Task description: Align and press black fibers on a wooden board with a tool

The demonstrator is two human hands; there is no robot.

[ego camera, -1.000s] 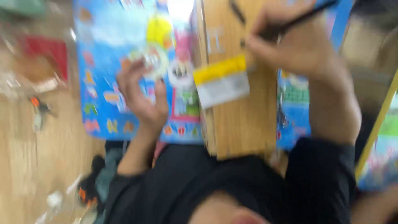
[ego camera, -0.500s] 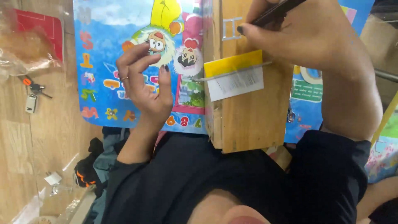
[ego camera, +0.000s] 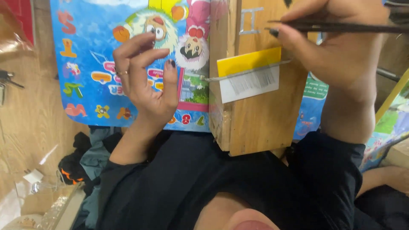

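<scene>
On the wooden block [ego camera: 260, 123], propped over the lap: a yellow-and-white tag [ego camera: 249, 79] crossed by a thin metal strip [ego camera: 247, 71], seemingly already set in place. Above it, right hand [ego camera: 341, 51] pinching a slim dark tool [ego camera: 341, 27], tip near the tag's upper edge; work there apparently unfinished. Left hand [ego camera: 147, 83] empty, fingers loosely curled, lifted over the colourful cartoon mat [ego camera: 85, 64]. Beyond, keys [ego camera: 6, 79] on the wooden floor [ego camera: 25, 140].
</scene>
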